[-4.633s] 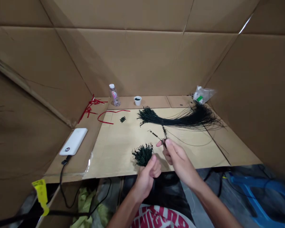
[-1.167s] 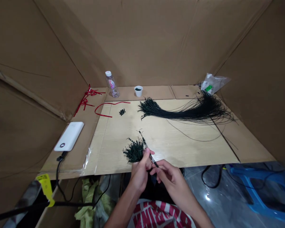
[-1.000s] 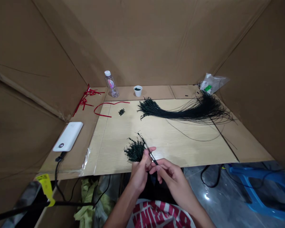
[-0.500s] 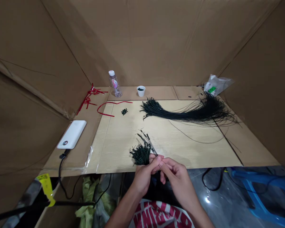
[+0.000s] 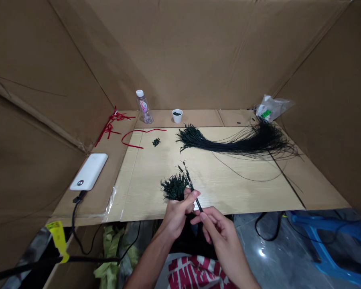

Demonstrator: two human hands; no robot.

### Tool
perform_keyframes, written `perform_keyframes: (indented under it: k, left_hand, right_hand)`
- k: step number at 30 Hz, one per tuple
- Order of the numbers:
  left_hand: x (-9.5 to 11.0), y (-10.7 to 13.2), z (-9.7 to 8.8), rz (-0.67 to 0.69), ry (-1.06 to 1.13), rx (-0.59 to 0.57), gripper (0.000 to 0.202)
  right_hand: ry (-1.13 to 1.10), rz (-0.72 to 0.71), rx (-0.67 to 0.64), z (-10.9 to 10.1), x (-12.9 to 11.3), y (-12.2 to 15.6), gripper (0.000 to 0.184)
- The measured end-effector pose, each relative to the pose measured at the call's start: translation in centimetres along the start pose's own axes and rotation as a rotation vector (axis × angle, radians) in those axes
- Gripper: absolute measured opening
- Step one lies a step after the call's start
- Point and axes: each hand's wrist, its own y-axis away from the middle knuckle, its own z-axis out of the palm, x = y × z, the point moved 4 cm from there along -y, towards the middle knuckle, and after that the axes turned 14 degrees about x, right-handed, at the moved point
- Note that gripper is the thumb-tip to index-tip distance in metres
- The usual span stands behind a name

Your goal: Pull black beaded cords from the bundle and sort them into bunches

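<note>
My left hand [image 5: 178, 212] is closed round a bunch of thin dark strands [image 5: 173, 187] whose knobbly, beaded-looking ends fan out to the left of the fist. Several separate black strands [image 5: 191, 186] slant down past my left thumb. Their lower part is pinched between the thumb and fingers of my right hand [image 5: 215, 226], just below and right of the left. Farther back on the board lies a large bundle of similar black strands [image 5: 234, 145], knobbly ends to the left and loose thin ends to the right.
On the board [image 5: 150, 176] rest a small pile of dark bits [image 5: 156, 142] and a red cord [image 5: 132, 132]. Behind stand a bottle [image 5: 144, 107] and a white cup [image 5: 177, 116]. A white power bank [image 5: 89, 171] with a cable lies left, a plastic bag [image 5: 272, 108] back right. Cardboard walls surround the table.
My hands have drawn slightly apart: the right has slid down along the separate strands, while the left, with its bunch, has moved a little left and up. The separate strands are gathered closer together.
</note>
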Motion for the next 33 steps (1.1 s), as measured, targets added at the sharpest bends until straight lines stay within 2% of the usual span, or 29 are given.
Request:
perform_keyframes:
  k: [5, 9, 12, 16, 23, 33]
  left_hand:
    - [0.2, -0.4, 0.2, 0.020, 0.014, -0.024, 0.062]
    - [-0.1, -0.4, 0.0, 0.016, 0.016, -0.045, 0.068]
    - [-0.7, 0.1, -0.2, -0.015, -0.046, -0.081, 0.072]
    - [-1.4, 0.6, -0.1, -0.043, -0.113, -0.087, 0.067]
    - [-0.4, 0.0, 0.3, 0.003, -0.039, -0.090, 0.054]
    - [0.4, -0.8, 0.1, 0.040, 0.026, -0.081, 0.055]
  right_hand:
    - [-0.011, 0.031, 0.025, -0.3, 0.7, 0.4, 0.048]
    - [-0.007, 0.024, 0.059, -0.5, 0.9, 0.3, 0.047]
    - [-0.016, -0.005, 0.101, -0.6, 0.8, 0.2, 0.046]
    - [-0.004, -0.031, 0.090, -0.4, 0.7, 0.1, 0.045]
    - [0.040, -0.021, 0.093, -0.7, 1.8, 0.5, 0.047]
    - [0.033, 0.015, 0.122, -2.1, 4.5, 2.2, 0.046]
